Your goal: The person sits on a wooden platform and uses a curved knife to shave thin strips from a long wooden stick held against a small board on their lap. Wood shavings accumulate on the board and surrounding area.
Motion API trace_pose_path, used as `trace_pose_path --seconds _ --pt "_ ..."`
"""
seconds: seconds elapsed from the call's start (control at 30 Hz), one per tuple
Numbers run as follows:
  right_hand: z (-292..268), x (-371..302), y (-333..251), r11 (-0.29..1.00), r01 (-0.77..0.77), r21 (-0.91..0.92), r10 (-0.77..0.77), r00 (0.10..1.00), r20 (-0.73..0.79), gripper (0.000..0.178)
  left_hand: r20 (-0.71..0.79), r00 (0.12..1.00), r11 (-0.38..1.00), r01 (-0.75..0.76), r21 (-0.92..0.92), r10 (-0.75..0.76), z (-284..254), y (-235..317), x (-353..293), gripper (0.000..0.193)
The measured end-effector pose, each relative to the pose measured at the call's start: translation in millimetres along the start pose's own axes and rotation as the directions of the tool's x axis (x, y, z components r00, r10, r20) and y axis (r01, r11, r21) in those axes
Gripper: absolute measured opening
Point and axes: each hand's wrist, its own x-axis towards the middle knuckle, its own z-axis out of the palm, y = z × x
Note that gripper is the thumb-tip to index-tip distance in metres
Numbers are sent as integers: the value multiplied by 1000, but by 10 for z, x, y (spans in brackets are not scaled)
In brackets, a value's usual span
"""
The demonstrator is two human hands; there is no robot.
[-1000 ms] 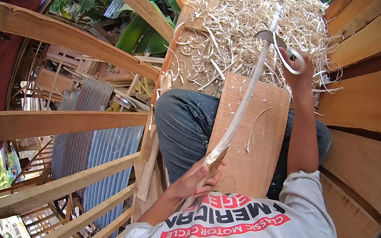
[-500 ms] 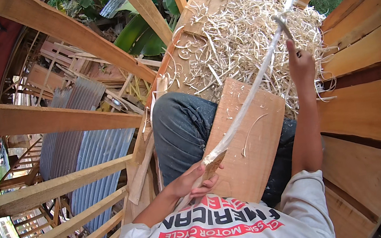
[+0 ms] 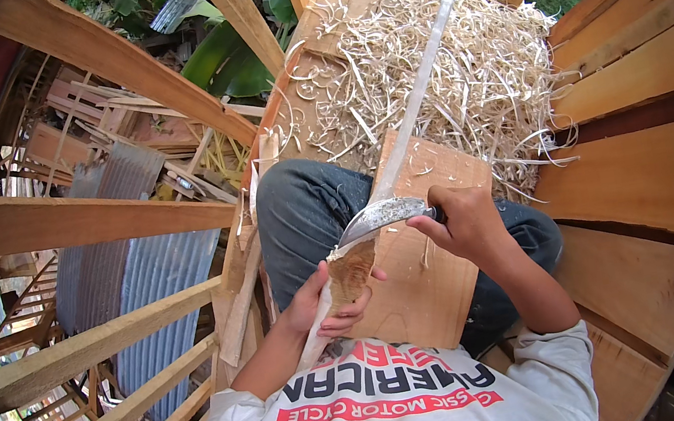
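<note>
My left hand (image 3: 327,304) is closed around the near end of a long, pale, peeled stick (image 3: 424,82). A rough brown piece (image 3: 353,271), whose kind I cannot make out, lies along the stick in the same grip. My right hand (image 3: 471,223) grips the dark handle of a knife (image 3: 386,214). Its broad, curved blade lies across the stick just beyond my left hand. From there the stick slants up over a flat wooden board (image 3: 421,298) on my lap, its far end reaching past the shavings.
Curly wood shavings (image 3: 489,54) lie heaped on the plank floor ahead of my knees. Slatted wooden rails (image 3: 90,212) run along the left, with corrugated metal sheets (image 3: 149,275) below them. Wooden planks (image 3: 647,161) form the right side.
My right hand has drawn the knife from near the stick's far end back toward my left hand. The stick has tilted steeper, and my left hand keeps its hold.
</note>
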Motion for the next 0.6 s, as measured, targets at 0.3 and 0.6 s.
trace_pose_path --seconds 0.3,0.6 --pt "-123 103 163 958 -180 -221 145 975 -166 63 -38 998 995 59 78 -56 70 -137 -69 73" --pt "-947 257 839 831 -555 33 513 742 -432 68 63 997 999 49 -12 -48 26 -141 -103 70"
